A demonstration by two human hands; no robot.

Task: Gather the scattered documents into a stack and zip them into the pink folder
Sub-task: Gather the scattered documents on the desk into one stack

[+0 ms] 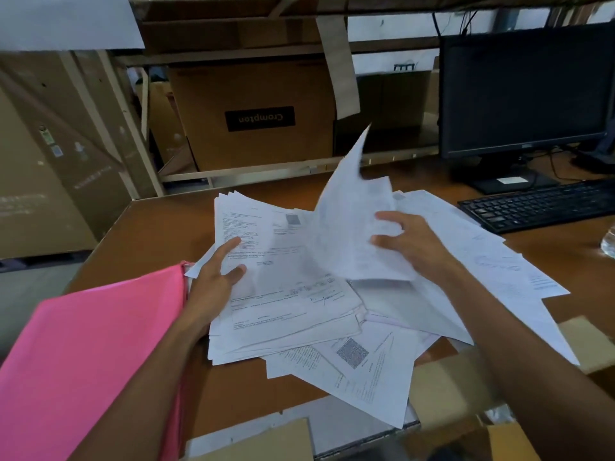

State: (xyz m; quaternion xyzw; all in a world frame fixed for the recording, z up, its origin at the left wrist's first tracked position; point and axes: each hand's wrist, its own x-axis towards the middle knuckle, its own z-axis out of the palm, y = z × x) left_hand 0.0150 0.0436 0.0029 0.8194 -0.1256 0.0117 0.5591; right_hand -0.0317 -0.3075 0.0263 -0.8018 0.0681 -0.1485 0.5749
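Observation:
A rough stack of printed white documents (286,287) lies in the middle of the brown desk (159,227). More loose sheets (499,261) fan out to the right and toward me. My left hand (216,277) rests on the stack's left edge, fingers spread and fairly straight. My right hand (412,244) pinches a blurred, curled sheet (352,207) held up above the pile. The pink folder (90,361) lies at the lower left, partly under my left forearm; its zip is not visible.
A black monitor (525,91) and keyboard (539,204) stand at the back right, a clear glass object (609,244) at the right edge. Cardboard boxes (256,118) fill the shelf behind the desk. More cardboard (442,377) lies along the near edge.

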